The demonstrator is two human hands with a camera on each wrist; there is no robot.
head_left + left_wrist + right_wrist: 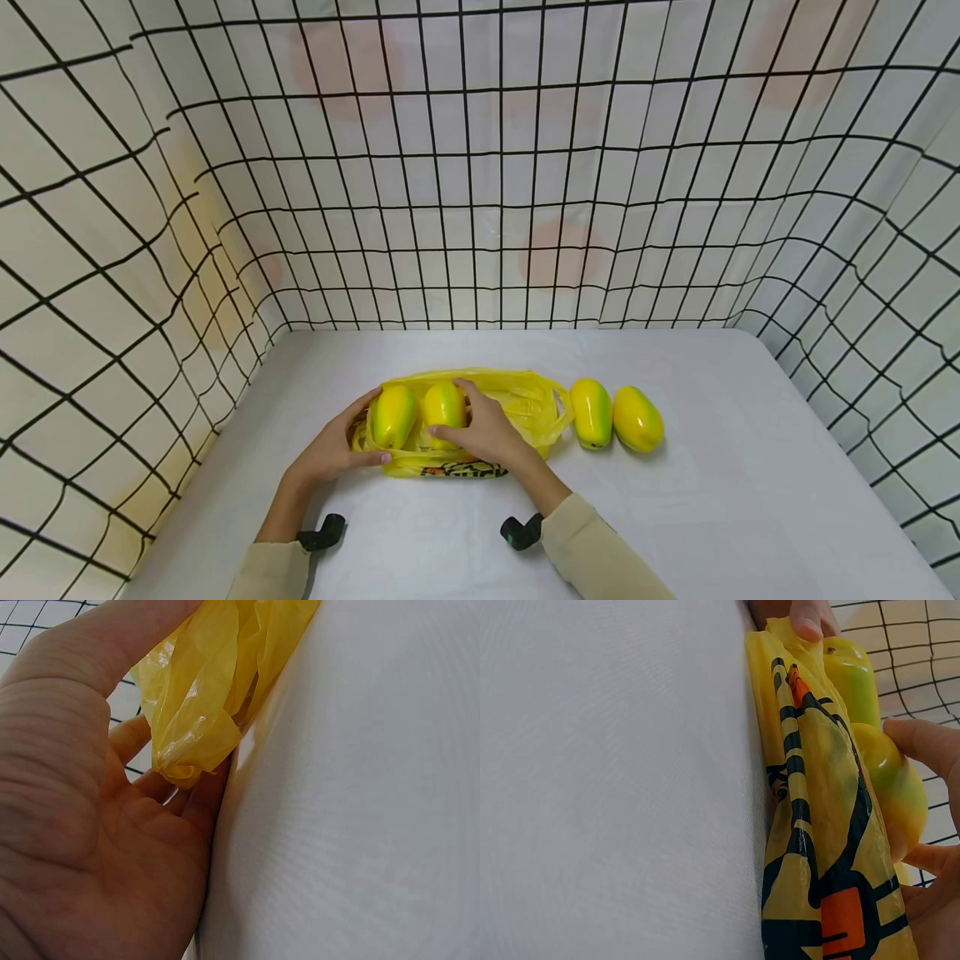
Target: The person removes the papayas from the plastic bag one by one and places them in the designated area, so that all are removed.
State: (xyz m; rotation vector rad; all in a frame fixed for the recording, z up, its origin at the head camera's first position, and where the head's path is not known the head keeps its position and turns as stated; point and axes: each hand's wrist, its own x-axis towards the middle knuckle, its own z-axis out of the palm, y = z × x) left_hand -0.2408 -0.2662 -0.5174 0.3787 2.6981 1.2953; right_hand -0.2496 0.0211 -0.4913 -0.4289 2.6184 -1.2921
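A yellow plastic bag (525, 408) with a dark printed front lies on its side on the table, its mouth spread upward. Two glossy yellow-green mangoes sit in it: a left mango (393, 417) and a right mango (444, 410). My left hand (335, 440) holds the bag's left end, thumb at the front rim and fingers behind. Around the right mango curl the thumb and fingers of my right hand (483, 425). The left wrist view shows the bag's crumpled end (195, 712) between thumb and fingers. From the right wrist, the held mango (892, 784) rises above the bag's printed side.
Right of the bag, two more mangoes lie side by side, one mango (592, 414) near the bag's handle and another mango (637, 419) beyond it. Black wire mesh (501, 158) encloses the white table (720, 517) at the back and both sides.
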